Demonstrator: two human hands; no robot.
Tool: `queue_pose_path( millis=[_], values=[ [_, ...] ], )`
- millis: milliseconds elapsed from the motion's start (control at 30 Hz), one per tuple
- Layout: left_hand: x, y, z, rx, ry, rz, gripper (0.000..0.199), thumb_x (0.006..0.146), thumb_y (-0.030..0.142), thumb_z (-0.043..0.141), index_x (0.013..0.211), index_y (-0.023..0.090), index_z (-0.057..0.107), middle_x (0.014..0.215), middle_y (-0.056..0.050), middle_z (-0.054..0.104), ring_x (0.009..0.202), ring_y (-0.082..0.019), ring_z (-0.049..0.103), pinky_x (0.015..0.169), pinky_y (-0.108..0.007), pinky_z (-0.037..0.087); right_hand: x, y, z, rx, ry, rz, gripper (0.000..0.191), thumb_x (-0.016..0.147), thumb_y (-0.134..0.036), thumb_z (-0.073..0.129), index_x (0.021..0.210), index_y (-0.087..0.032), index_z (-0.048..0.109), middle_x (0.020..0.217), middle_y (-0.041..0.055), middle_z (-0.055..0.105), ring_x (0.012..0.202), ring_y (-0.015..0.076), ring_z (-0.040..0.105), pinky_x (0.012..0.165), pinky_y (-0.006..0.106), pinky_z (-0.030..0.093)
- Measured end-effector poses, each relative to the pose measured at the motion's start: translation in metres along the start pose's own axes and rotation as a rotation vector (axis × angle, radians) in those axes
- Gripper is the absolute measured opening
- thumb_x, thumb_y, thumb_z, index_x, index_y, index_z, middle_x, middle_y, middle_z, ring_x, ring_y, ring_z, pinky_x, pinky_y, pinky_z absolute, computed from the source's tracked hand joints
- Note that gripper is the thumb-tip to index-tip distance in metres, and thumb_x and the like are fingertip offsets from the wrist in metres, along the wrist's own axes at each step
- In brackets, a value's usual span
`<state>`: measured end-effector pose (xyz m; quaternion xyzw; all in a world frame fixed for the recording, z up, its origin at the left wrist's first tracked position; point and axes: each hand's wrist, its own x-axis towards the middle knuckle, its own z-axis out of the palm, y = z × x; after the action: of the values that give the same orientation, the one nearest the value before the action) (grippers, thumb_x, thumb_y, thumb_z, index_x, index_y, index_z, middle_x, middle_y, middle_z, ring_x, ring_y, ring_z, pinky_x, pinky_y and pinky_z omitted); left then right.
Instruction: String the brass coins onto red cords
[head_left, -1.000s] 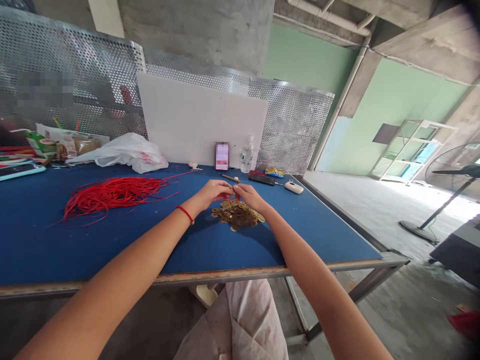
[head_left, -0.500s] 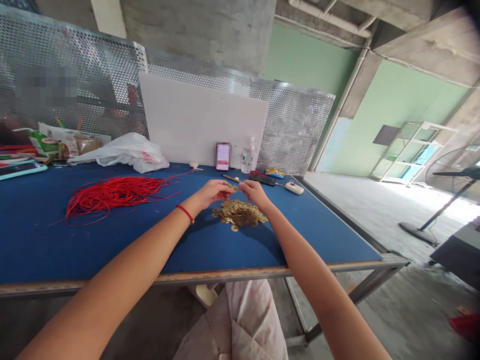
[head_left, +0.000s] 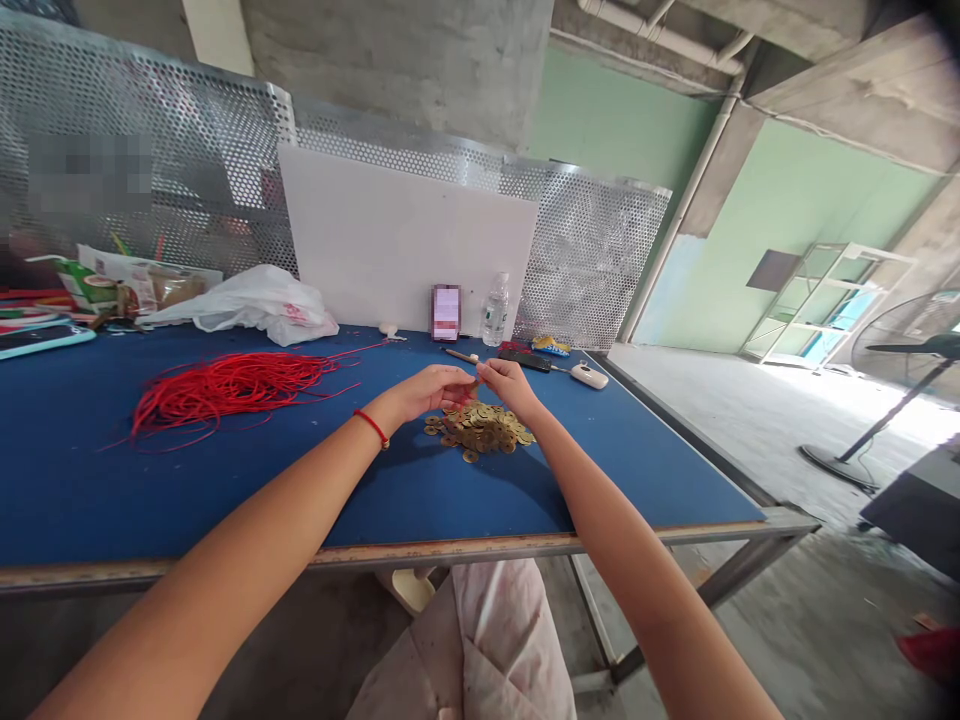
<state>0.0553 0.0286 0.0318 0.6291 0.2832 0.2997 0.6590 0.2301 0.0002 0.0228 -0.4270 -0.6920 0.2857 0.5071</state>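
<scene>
My left hand (head_left: pixel 435 392), with a red string bracelet at its wrist, is closed with bent fingers over the far left side of a coin pile (head_left: pixel 487 430). What those fingers hold is too small to make out. Pinched fingers of my right hand (head_left: pixel 508 385) meet it from the right, above the same pile. A brass coin (head_left: pixel 475 386) with a hole shows edge-on at the right fingertips, between both hands. Several loose coins lie at the pile's left and near edges. On the left of the blue table lies a bundle of red cord (head_left: pixel 232 390).
Behind my hands stand a phone (head_left: pixel 446 312) and a clear bottle (head_left: pixel 495 312) against a white board (head_left: pixel 405 230). A pen-like stick (head_left: pixel 459 355), a black object (head_left: pixel 525 359) and a whitish key fob (head_left: pixel 589 376) lie nearby. A white plastic bag (head_left: pixel 259 305) sits back left.
The coin between my hands has turned from face-on to nearly edge-on and sits slightly lower and further right. My left fingers have opened out a little; my right hand has barely moved.
</scene>
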Motion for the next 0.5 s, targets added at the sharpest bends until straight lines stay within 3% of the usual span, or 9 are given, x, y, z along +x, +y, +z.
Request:
queue_pose_path(
  millis=[500],
  values=[
    [0.0046,-0.0074,-0.0059,0.019,0.095,0.073,0.038,0.058,0.040,0.086,0.081,0.015,0.069,0.081,-0.006,0.070,0.062,-0.011,0.061,0.062,-0.026,0.048,0.0022,0.0043,-0.0069,-0.115,0.116,-0.023,0.039,0.081,-0.051,0.051,0.061,-0.018,0.053,0.055,-0.0031,0.037,0.056,0.0112,0.033,0.055,0.026,0.025]
  ],
)
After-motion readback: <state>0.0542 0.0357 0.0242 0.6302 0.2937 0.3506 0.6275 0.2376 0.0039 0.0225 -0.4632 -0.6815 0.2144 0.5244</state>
